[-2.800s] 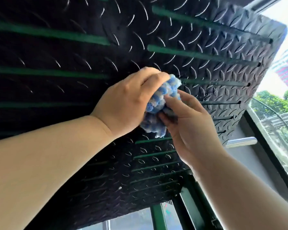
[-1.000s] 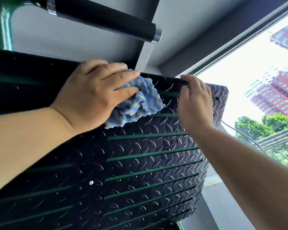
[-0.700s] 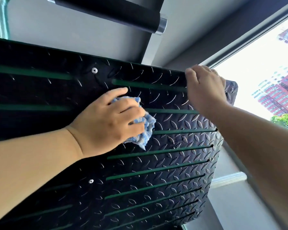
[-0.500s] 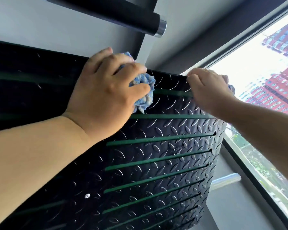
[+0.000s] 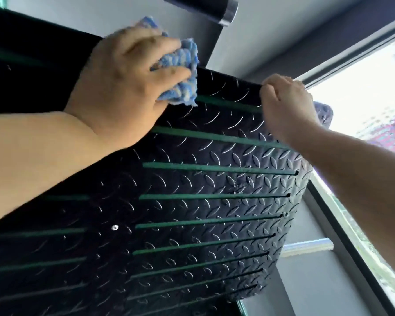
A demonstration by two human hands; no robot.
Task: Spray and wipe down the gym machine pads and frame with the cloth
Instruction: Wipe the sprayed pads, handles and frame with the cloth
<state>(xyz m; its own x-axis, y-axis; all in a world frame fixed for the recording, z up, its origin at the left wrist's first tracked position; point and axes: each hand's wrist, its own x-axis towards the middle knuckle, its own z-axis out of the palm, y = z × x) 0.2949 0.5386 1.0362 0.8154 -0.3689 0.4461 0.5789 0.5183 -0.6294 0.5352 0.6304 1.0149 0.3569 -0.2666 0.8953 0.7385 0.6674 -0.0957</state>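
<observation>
Left hand (image 5: 128,87), clutching the fluffy blue-and-white cloth (image 5: 183,62), has climbed to eleven o'clock on the black diamond-tread plate (image 5: 214,190); right hand (image 5: 285,103) seemingly grips its rim. Top edge getting wiped.

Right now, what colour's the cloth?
The cloth is mottled blue and white, clearest in the head view.

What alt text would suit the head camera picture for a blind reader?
A person's left hand holds a blue cloth against the top edge of a black tread-pattern plate, while the right hand grips that edge beside a window.
</observation>
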